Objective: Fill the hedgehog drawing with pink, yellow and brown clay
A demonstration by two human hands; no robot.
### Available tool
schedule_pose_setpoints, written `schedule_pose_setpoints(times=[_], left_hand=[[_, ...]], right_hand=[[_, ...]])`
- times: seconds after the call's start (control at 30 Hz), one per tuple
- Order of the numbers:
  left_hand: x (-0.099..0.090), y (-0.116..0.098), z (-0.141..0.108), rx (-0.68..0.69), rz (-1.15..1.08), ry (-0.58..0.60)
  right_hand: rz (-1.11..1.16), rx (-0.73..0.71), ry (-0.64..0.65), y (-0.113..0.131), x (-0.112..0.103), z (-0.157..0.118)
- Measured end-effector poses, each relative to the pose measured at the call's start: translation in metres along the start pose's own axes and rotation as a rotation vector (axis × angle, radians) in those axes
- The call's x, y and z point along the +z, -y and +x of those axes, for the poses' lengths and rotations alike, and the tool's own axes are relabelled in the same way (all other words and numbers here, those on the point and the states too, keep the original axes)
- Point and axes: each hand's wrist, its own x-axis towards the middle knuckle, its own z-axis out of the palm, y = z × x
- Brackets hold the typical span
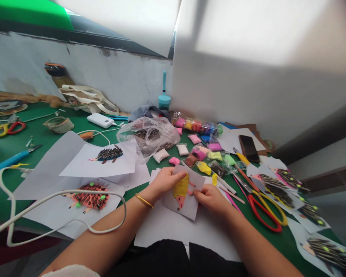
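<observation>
Between both hands is a small white paper card (194, 211) bearing a flat clay hedgehog (180, 188) with a yellow body and pink face and legs. My left hand (165, 182) grips the card's upper left edge, thumb on top near the yellow clay. The right edge is pinched by my right hand (212, 200), close to the pink legs. Below the card, white paper sheets (161, 232) lie on the green table. A small yellow clay piece (214, 179) sits just beyond my right hand.
Clay packets (200, 154) and a bag of striped seeds (148, 134) lie ahead. Red-and-yellow scissors (266, 211) and finished hedgehog cards (279, 192) are to the right. A white cable (60, 194) loops over hedgehog sheets (103, 169) on the left. A phone (248, 148) lies farther back.
</observation>
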Motion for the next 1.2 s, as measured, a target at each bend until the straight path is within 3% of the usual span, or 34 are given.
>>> schedule_pose_setpoints(times=[0.2,0.53,0.63,0.97,1.1,1.2], left_hand=[[0.000,-0.002,-0.001,-0.007,-0.055,0.062],[-0.001,-0.002,-0.001,-0.002,-0.026,-0.004],[0.001,-0.003,-0.002,-0.010,-0.070,0.029],[-0.012,-0.006,-0.001,-0.014,0.221,0.002],[-0.010,-0.007,-0.002,-0.027,0.245,-0.062],[-0.010,-0.008,-0.002,-0.025,0.230,-0.033]], right_hand=[[-0.015,-0.002,0.016,-0.001,-0.002,0.000],[-0.042,-0.043,0.018,-0.004,-0.001,0.000],[-0.051,-0.045,0.020,-0.002,-0.001,0.000],[0.093,0.069,-0.103,-0.006,-0.006,0.003],[0.076,0.072,-0.118,-0.006,-0.007,0.003],[0.106,0.065,-0.124,-0.006,-0.007,0.003]])
